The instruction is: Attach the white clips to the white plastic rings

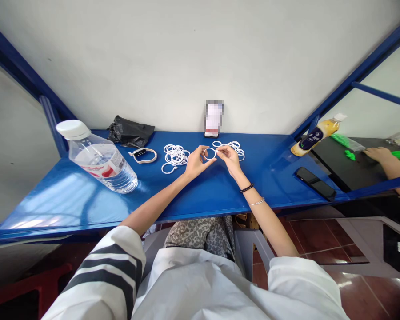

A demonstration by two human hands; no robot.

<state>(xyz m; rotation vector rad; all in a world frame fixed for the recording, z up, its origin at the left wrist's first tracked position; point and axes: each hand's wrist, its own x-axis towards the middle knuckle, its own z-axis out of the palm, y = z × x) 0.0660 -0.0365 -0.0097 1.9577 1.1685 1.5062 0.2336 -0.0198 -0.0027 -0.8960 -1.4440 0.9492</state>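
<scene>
A pale wall rises behind a blue bench, whose back edge runs along it. Near the middle of the bench, the left hand pinches a white ring at its left and lower rim, thumb opposite fingers, while the right hand pinches its right side; exactly what those fingertips grip is too small to tell. For this step, a light, steady left hold seems best, with the right fingertips working gently so the thin hoop keeps its round shape. One ring pile lies just beside the left hand; another ring group sits behind the right hand, partly hidden, so sideways or backward sweeps could scatter either. The bench's front edge offers the safer room, below both wrists. Wider left, the water bottle limits the elbow; toward the right front corner, a black phone lies near the edge
</scene>
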